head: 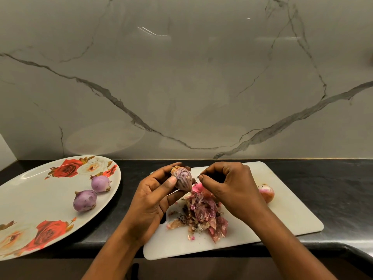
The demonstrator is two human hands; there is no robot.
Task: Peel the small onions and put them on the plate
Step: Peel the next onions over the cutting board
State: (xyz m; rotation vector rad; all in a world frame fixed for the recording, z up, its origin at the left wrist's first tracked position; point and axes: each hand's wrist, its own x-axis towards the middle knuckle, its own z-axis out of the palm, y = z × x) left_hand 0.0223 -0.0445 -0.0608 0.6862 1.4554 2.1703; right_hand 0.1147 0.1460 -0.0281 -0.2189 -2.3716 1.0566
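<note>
My left hand (153,197) grips a small purple onion (182,179) above the white cutting board (282,215), root end up and thumb pressed on its side. My right hand (228,182) hovers just right of it with fingers curled, fingertips pinched close to the onion's tip; whether a scrap of skin lies between them is unclear. Two peeled purple onions (100,183) (84,200) lie on the flowered plate (36,199) at the left. Another unpeeled reddish onion (266,193) rests on the board behind my right wrist.
A heap of papery onion skins (203,215) covers the board's middle, with a pink piece (197,186) behind it. The black counter (333,188) ends at a marble wall behind and a rounded front edge near me.
</note>
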